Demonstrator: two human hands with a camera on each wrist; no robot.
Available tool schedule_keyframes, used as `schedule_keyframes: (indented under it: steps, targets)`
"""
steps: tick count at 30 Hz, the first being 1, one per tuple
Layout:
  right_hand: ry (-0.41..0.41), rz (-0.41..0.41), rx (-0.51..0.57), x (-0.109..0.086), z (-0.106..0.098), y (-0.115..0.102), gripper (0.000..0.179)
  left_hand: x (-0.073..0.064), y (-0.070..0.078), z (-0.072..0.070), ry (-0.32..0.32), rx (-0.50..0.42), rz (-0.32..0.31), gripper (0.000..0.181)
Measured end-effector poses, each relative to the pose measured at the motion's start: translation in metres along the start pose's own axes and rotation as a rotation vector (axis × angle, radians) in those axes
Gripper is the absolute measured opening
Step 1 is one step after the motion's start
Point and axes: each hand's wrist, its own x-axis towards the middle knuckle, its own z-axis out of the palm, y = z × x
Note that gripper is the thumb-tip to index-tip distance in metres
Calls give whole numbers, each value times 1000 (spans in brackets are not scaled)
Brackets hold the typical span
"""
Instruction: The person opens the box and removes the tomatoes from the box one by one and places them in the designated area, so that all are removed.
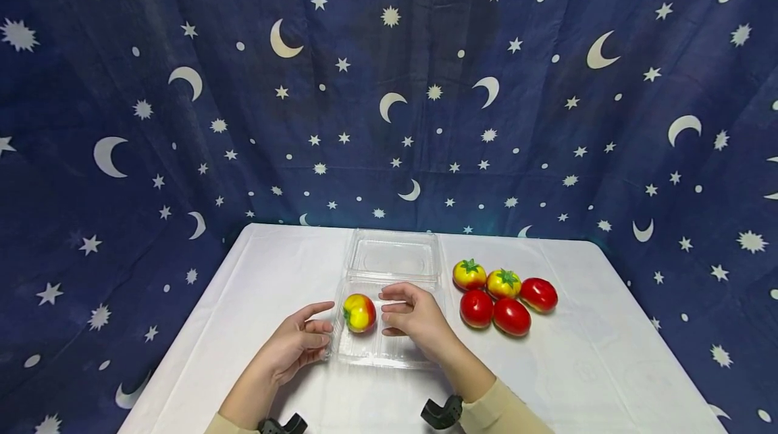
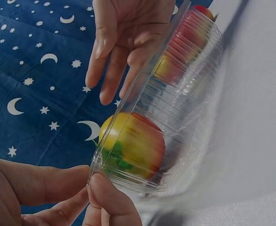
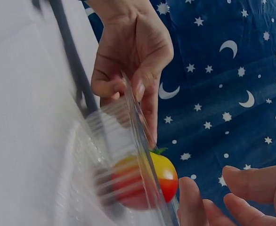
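Note:
A clear plastic clamshell box (image 1: 394, 354) lies with its lid (image 1: 393, 255) laid back behind it. One yellow-and-red toy tomato (image 1: 360, 313) with a green calyx sits in the left part of the base, on its side. My left hand (image 1: 296, 343) is at the box's left side; in the left wrist view its thumb and fingers pinch the rim. Over the base, just right of the tomato, hovers my right hand (image 1: 418, 320), its fingers loosely bent and parted, with nothing between them.
To the right of the box sits a group of several more toy tomatoes (image 1: 512, 316), some showing green calyxes (image 1: 504, 279). A white cloth (image 1: 583, 380) covers the table. Behind it hangs a dark blue curtain (image 1: 340, 117) with moons and stars.

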Motion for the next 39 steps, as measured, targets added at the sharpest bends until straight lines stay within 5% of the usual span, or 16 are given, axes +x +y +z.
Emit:
schedule_keyframes:
  steps: [23,39]
  targets:
    - [20,-7,-166,11,21,6,45,-1,-2,-1,-14,-9,4,80]
    - [176,-37,-339,23,35,17,39,-2,-1,1,-16,-12,0,81]
